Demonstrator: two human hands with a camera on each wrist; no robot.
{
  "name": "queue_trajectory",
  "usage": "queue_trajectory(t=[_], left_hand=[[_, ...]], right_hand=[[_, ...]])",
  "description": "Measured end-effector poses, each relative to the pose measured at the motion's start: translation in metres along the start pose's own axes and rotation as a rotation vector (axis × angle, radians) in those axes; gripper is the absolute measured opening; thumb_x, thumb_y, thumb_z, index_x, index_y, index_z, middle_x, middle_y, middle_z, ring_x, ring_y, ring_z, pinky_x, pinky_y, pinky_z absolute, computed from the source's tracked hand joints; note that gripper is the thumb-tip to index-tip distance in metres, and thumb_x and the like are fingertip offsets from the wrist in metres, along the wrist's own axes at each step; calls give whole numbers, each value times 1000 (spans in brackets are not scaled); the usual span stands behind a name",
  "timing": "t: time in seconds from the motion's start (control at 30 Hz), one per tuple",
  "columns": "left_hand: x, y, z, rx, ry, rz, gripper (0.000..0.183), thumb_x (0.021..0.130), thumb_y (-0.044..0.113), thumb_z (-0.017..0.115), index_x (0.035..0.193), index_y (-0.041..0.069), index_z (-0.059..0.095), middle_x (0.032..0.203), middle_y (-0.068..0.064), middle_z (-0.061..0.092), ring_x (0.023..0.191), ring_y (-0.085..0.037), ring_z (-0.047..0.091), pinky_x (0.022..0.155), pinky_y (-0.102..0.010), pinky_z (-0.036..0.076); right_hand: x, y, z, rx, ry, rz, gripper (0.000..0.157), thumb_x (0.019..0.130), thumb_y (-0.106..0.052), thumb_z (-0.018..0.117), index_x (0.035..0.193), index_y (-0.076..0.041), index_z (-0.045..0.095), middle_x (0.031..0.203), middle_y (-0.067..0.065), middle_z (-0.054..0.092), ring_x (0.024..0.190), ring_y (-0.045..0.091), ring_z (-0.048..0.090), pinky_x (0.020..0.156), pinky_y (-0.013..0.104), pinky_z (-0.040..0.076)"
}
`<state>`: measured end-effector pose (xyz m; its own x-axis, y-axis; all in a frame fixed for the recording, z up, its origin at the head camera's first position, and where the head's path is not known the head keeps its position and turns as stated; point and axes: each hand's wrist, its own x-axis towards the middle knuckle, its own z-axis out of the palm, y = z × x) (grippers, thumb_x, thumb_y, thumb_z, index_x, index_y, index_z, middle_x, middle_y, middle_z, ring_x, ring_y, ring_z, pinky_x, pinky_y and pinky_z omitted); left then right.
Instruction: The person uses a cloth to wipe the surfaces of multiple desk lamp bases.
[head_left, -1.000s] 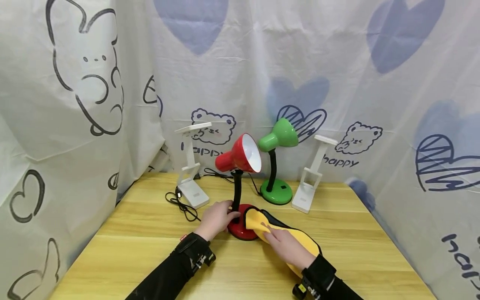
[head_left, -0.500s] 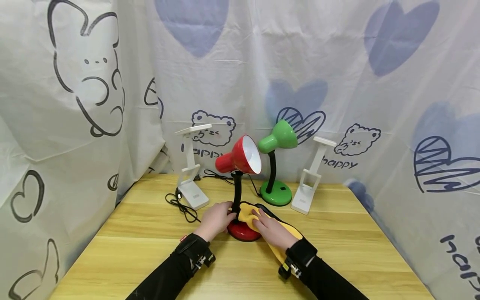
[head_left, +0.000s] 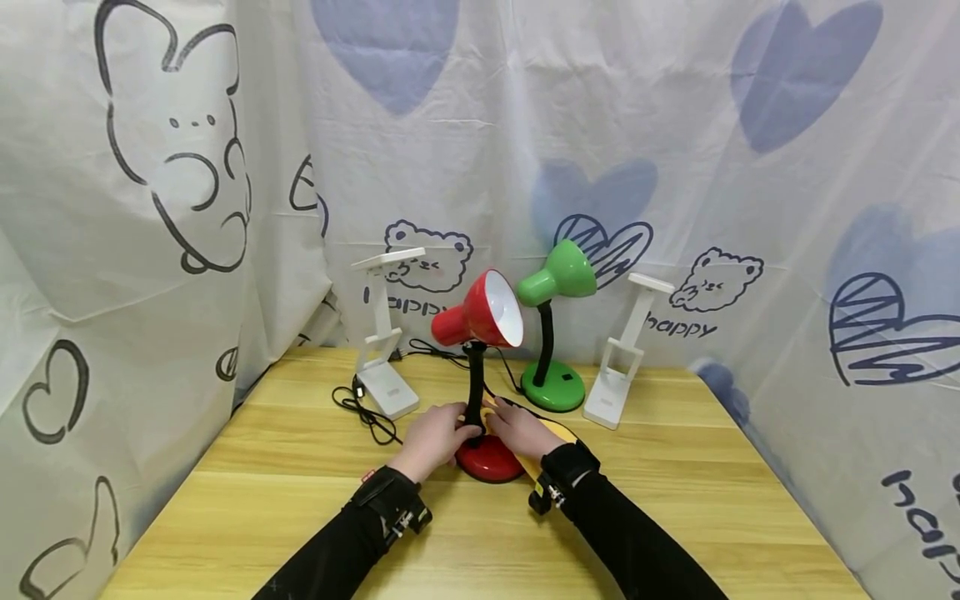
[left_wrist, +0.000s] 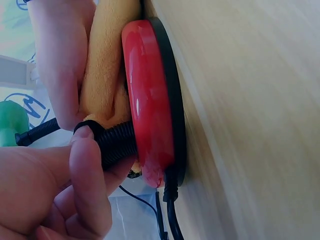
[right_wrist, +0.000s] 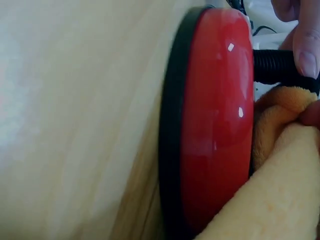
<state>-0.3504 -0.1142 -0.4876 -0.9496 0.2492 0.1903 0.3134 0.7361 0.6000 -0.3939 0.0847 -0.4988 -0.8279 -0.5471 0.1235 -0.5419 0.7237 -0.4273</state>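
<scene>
A red desk lamp [head_left: 480, 312] with a black ribbed neck [left_wrist: 117, 142] stands upright on the table, its shade tilted to the right. My left hand [head_left: 432, 437] pinches that neck low down, thumb in front. On the other side, my right hand [head_left: 522, 431] holds a yellow cloth [right_wrist: 285, 170] with dark edging against the foot of the neck. In the left wrist view the cloth lies bunched over the top of the round red base [left_wrist: 150, 95], touching the neck. Part of the cloth is hidden under the right hand and wrist.
Behind stand a green desk lamp [head_left: 553, 385] and a white folding lamp [head_left: 609, 396] to its right. Another white folding lamp [head_left: 387, 390] is at the left, with a coiled black cable [head_left: 367, 417] beside it. A patterned curtain [head_left: 480, 150] encloses the wooden table [head_left: 675, 517].
My right hand has moved left with the yellow cloth, from the right side of the red base in to the lamp's neck. The left hand has kept its hold there.
</scene>
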Motion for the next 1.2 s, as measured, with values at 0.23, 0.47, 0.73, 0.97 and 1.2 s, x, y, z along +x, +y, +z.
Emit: queue_trajectory(t=[0.23,0.47,0.73,0.97,1.2], left_hand=[[-1,1,-1,6,-4,-7,25,94,39,63,109,19,65,62,0,64,34,-9,53,44,-31,44],[0,1,1,56,19,-8,28,94,40,61,109,17,65,57,6,60,33,-7,52,46,-29,43],[2,-1,-1,138,65,9,23,92,40,65,99,19,67,78,5,66,50,-8,51,48,-28,41],[0,-3,-5,75,28,0,22,93,39,64,103,19,65,68,7,63,37,-8,52,44,-29,43],[0,0,-4,126,46,21,17,92,39,65,96,22,66,75,6,66,54,-10,56,50,-29,42]], right_hand=[[-20,-1,1,-98,-74,-98,42,107,-27,30,132,-11,60,149,14,42,142,32,34,112,54,27],[-53,-10,1,-84,-108,-87,52,105,-43,27,145,-15,44,153,9,36,143,23,31,116,48,23],[-91,-30,2,-256,-133,-310,46,104,-40,40,146,-21,43,154,3,37,143,27,31,111,50,31],[-79,-49,11,-650,85,-477,39,93,-37,63,131,-30,59,129,4,56,115,25,55,82,42,50],[-56,-60,18,-777,211,-541,21,87,-39,71,107,-33,72,105,-2,59,95,20,57,65,33,48]])
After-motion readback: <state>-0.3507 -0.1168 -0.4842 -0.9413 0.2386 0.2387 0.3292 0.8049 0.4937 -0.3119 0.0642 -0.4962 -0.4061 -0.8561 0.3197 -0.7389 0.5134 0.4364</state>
